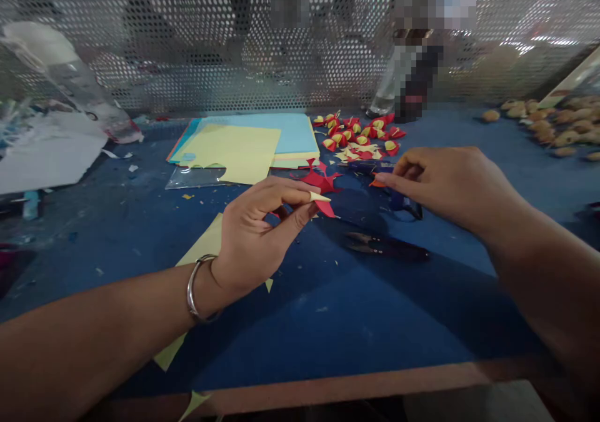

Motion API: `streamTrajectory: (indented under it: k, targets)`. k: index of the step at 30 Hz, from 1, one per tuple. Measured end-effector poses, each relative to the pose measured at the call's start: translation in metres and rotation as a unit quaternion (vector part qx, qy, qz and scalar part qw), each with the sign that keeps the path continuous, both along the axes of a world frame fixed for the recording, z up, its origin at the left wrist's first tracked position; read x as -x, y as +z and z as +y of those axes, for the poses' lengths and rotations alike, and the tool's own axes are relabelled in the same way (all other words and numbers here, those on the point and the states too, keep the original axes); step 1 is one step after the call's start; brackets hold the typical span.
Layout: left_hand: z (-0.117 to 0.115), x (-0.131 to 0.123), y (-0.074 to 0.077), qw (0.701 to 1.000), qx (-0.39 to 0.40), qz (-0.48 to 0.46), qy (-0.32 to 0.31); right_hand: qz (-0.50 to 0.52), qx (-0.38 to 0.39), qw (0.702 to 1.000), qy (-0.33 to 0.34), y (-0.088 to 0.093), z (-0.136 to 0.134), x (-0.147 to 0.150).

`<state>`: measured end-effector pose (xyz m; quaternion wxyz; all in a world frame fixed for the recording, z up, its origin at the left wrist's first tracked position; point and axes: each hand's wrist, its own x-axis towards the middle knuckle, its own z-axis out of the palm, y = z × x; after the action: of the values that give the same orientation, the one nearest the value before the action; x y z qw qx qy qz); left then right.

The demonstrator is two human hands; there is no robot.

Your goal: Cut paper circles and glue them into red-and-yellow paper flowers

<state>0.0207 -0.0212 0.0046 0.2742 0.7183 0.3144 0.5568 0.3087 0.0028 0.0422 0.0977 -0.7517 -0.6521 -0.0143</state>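
My left hand (269,234), wearing a metal bangle, pinches a small folded paper piece (324,207) with a yellow part and a red part. Just behind it lies a red cut-paper shape (322,177) with pointed arms. My right hand (445,187) is closed, thumb and fingertips pinched at a small orange piece (377,182). Under and beside those fingers is a dark blue tool (405,204), partly hidden, its kind unclear. A pair of thread snips (387,247) with dark handles lies in front, between my hands.
Several red-and-yellow paper pieces (360,135) lie behind my hands. Coloured paper sheets (239,150) are stacked at back left. A yellow strip (199,247) runs under my left arm. Bottles (84,84) and a perforated metal panel (197,59) stand behind; brown lumps (562,125) lie right.
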Motion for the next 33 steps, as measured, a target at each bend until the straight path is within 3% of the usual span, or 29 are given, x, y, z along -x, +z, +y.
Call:
streamTrajectory:
  k: [2, 5, 10, 15, 23, 33]
  targets:
    - [0.003, 0.001, -0.004, 0.999, -0.037, 0.001, 0.0, -0.051, 0.052, 0.996, -0.05, -0.001, 0.008, -0.006]
    - [0.006, 0.001, -0.007, 0.999, -0.045, 0.006, -0.001, -0.051, 0.073, 0.995, -0.054, -0.01, 0.017, -0.016]
    - [0.005, 0.001, -0.006, 0.999, -0.033, 0.009, -0.007, 0.007, 0.091, 0.996, -0.02, -0.025, 0.035, -0.037]
    - [0.005, 0.001, -0.006, 0.999, -0.029, 0.013, -0.01, 0.114, 0.08, 0.989, -0.041, -0.027, 0.043, -0.044]
    - [0.008, 0.001, -0.008, 1.0, -0.023, 0.002, -0.012, 0.381, 0.094, 0.919, -0.044, -0.032, 0.036, -0.036]
    - [0.012, 0.002, -0.01, 0.999, -0.018, -0.023, -0.03, 0.52, 0.062, 0.852, 0.006, -0.019, 0.03, -0.035]
